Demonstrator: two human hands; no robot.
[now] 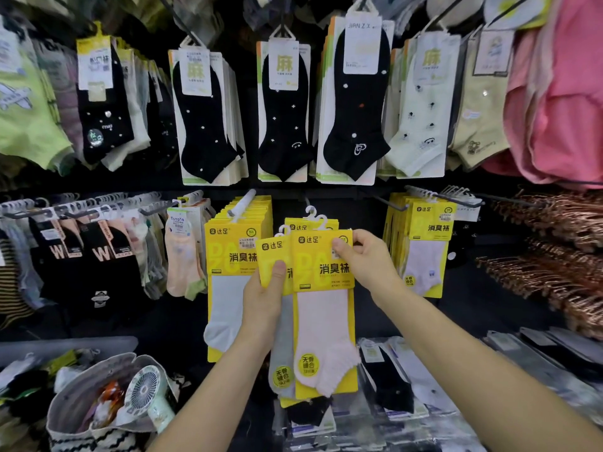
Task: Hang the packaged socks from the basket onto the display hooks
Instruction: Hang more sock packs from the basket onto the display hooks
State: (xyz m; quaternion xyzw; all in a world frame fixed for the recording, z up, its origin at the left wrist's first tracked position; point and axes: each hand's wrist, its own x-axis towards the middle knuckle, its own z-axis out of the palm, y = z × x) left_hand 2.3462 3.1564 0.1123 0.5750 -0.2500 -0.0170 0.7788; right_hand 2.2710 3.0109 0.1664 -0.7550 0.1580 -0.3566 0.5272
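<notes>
Forearms rise from the lower edge toward the middle of a sock display. Nearest, at lower left, a fabric bag (81, 415) stands open with a small white fan (143, 389) tucked in among other odds and ends. At lower right, flat packs (394, 383) of dark socks lie overlapping one another.

Above these, the left hand (264, 301) grips a grey sock pack (281, 360) by its yellow header, with the thumb pressed flat on the front and the rest of the hand hidden behind the pack. A pink sock pack (324, 324) overlaps it on the right, in front. The right hand (367, 259) pinches the upper right corner of its header between the thumb and curled fingers (362, 238). Both packs are held upright in the air, with white plastic hanger loops (284, 230) at their tops. A third yellow header (298, 227) shows just behind them; I cannot tell whether it is held or hanging.

Just left of the hands, a row of matching yellow packs with a white sock (225, 298) hangs on a white hook (243, 202). Another yellow row (427, 252) hangs to the right. Farther left hang black socks marked W (98, 256) and a peach sock (182, 259). Copper hangers (554, 262) crowd the far right. The top row carries black ankle socks (284, 119) and pale green ones (421, 125).
</notes>
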